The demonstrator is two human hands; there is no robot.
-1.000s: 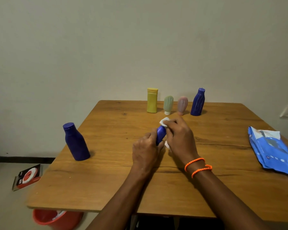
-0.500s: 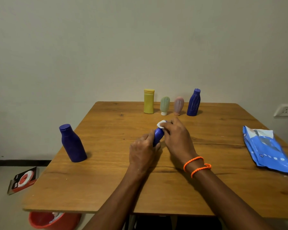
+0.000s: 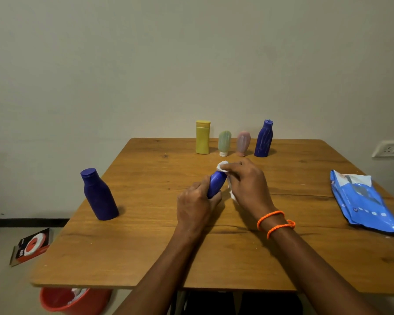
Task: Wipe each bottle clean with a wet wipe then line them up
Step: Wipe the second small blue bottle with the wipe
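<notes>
At the centre of the frame, above the brown wooden table [image 3: 146,246], the left hand [image 3: 197,206] is closing around the lower end of a small blue plastic bottle [image 3: 216,184], which is lying tilted, its top pointing up and away. The right hand [image 3: 248,185] is gripping a crumpled white wet wipe [image 3: 222,165], pressing it against the bottle's upper end; more of the wipe is showing below the palm. Two orange cord bracelets [image 3: 274,221] are circling the right wrist.

Along the table's far edge, in the upper middle of the frame, four bottles are standing in a row: a yellow rectangular bottle [image 3: 202,137], a pale green squeeze tube [image 3: 224,143] on its white cap, a pale pink squeeze tube [image 3: 243,143], and a dark blue ribbed bottle [image 3: 263,139]. At the left of the frame a larger dark blue bottle [image 3: 98,194] is standing alone near the table's left edge. At the right a blue wet-wipe packet [image 3: 364,205] is lying flat. Lower left, on the floor, a red and black card [image 3: 31,246] is lying, and an orange bucket [image 3: 66,302] is sitting under the table's corner.
</notes>
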